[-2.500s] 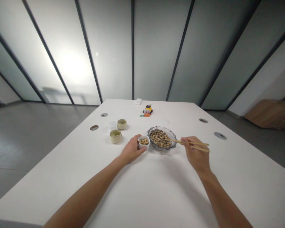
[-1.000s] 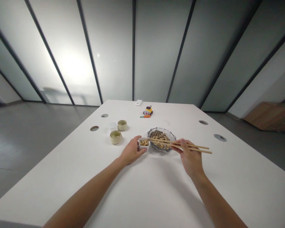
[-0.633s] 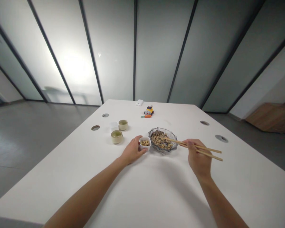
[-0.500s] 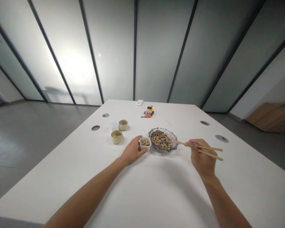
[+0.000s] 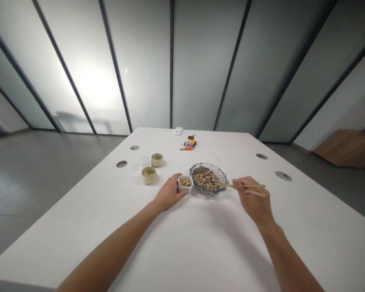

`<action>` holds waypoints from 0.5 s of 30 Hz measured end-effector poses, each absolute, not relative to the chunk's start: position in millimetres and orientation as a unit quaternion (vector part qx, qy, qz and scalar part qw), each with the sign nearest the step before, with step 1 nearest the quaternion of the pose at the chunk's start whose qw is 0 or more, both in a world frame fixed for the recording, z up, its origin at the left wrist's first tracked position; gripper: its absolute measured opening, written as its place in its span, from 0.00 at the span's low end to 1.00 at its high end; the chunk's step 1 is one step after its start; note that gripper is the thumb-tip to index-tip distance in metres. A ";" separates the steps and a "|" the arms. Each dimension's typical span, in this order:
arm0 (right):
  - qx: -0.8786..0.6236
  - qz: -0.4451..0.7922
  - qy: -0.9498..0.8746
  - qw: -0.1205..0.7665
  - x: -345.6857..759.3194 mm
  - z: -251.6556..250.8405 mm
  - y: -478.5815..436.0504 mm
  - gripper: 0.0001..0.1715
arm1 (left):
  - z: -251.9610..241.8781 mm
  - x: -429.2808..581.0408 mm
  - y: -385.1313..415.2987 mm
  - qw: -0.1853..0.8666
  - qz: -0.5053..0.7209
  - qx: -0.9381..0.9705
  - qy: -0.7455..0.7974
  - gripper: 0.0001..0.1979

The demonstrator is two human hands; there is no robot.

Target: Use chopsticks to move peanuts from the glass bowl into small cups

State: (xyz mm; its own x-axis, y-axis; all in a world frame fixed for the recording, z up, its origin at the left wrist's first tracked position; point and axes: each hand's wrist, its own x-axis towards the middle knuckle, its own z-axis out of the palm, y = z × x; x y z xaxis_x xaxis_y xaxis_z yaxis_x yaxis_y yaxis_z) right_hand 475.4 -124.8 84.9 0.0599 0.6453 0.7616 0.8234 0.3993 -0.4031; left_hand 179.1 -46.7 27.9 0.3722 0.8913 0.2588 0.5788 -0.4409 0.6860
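Toward the middle of the table (image 5: 200,243), I'm pinching chopsticks (image 5: 228,185) in my right hand (image 5: 252,200), tips pointing left into the glass bowl (image 5: 222,175); my left hand (image 5: 168,194) is clasping the white cup (image 5: 185,189) just beside it.

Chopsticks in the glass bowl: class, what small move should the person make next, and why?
Probably pinch the chopsticks shut on one of the nuts and lift it clear. The right hand holds the chopsticks with their tips down among the nuts in the glass bowl. The left hand grips the small white cup right beside the bowl, and it already has a few nuts in it.
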 end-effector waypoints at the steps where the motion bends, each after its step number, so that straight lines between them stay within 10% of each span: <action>1: -0.538 -0.074 -0.682 0.490 475.4 84.9 -124.7 0.26 | 27.1 179.3 -46.4 0.250 0.313 0.789 0.466 0.34; 15: -0.549 -0.048 -0.662 0.509 477.8 85.4 -125.8 0.24 | 26.7 178.6 -45.9 0.250 0.321 0.786 0.466 0.33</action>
State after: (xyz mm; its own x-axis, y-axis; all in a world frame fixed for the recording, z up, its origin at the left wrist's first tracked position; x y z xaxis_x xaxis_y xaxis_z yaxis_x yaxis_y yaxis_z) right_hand 477.8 -125.8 85.4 0.1195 0.6772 0.7260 0.7753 0.3932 -0.4943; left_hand 178.6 -45.9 26.7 0.3602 0.8926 0.2712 0.5722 -0.4410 0.6914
